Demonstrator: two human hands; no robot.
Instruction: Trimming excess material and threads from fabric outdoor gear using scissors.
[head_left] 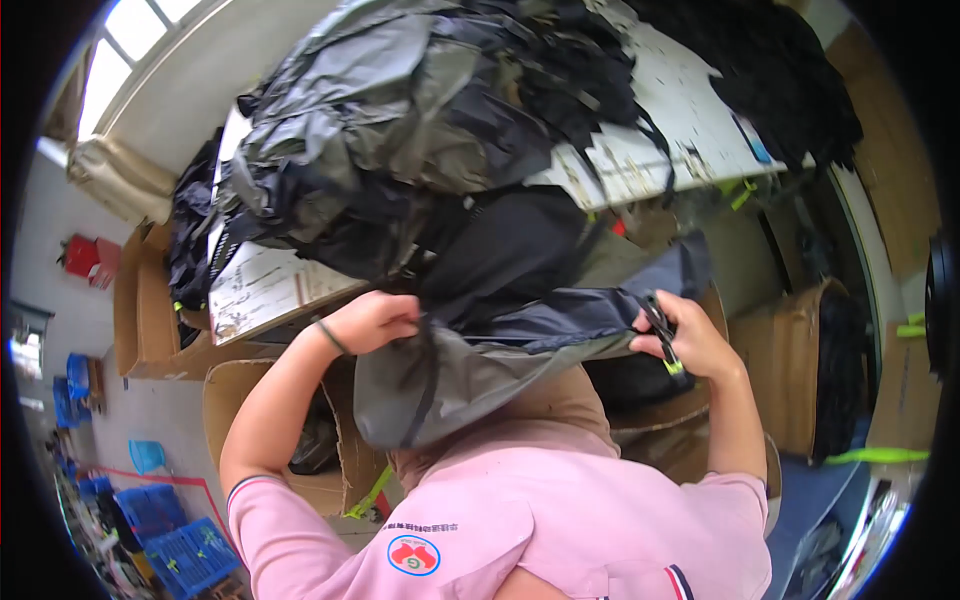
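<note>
Fabric [480, 375], long axis crosswise, left hand [375, 322] tight on it, right hand [698, 342] curled round black tool [660, 325]

- Fabric [475, 385]: grey w/ blk & dk navy parts; limp, creased, dk strip down its L side; spread btwn L hand [375, 322] & R hand [690, 338], grey lower part sagging in a rounded fold.
- Blk item [658, 322]: small, slim, yellow-grn end; tilted, in R hand; exact kind unclear.
</note>
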